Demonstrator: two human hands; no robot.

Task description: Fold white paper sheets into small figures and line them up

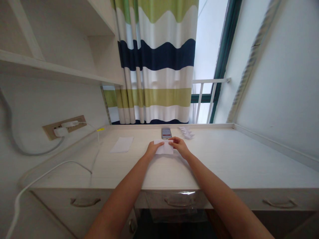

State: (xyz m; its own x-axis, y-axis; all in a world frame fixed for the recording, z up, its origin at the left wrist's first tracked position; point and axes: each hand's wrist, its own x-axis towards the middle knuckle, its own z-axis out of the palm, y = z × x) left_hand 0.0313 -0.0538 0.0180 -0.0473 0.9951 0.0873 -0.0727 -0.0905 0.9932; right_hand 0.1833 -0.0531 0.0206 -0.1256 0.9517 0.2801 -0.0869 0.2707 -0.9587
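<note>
A small white sheet of paper (pixel 164 148) lies on the pale desk (pixel 224 159) in front of me. My left hand (pixel 152 149) grips its left edge with the fingers pinched on the top corner. My right hand (pixel 180 146) holds the right edge, fingers pressed on the paper. A phone (pixel 166 132) lies flat just beyond the paper.
A second white sheet (pixel 122 144) lies to the left. Several small folded white papers (pixel 186 132) sit to the right of the phone. A white cable (pixel 57 166) runs from a wall socket (pixel 63 126) across the desk's left end. Striped curtain (pixel 157 63) and window behind; drawers below.
</note>
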